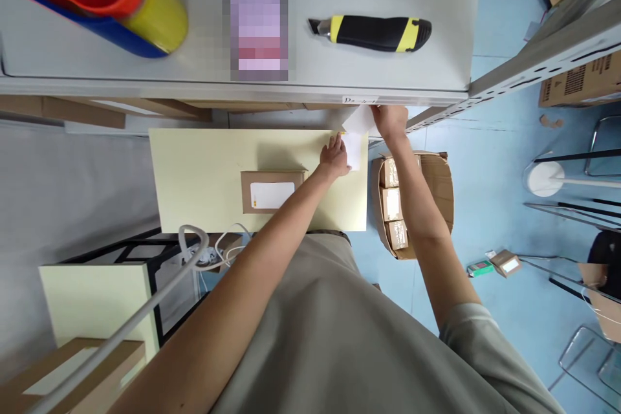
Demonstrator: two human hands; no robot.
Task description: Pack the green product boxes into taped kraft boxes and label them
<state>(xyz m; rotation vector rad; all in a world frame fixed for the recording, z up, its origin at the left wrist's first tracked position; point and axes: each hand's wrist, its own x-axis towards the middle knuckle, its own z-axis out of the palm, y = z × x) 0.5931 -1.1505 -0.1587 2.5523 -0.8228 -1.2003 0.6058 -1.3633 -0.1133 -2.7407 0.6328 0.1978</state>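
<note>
My left hand (334,158) lies on the pale yellow tabletop (204,174) with its fingers stretched out. Its fingertips and thumb touch a white paper slip (354,152) near the table's right end. Just beyond, under the shelf edge, the closed fingers of my right hand (392,121) grip another white paper sheet (359,119), which hangs tilted above the slip. Left of my left hand, a small brown cardboard box (247,193) with a white label on top sits on the table.
A grey shelf (310,58) above the table carries a utility knife (376,33) and a tape dispenser (97,6). An open carton (439,191) with several small boxes stands right of the table. A white lamp arm (136,310) crosses the lower left.
</note>
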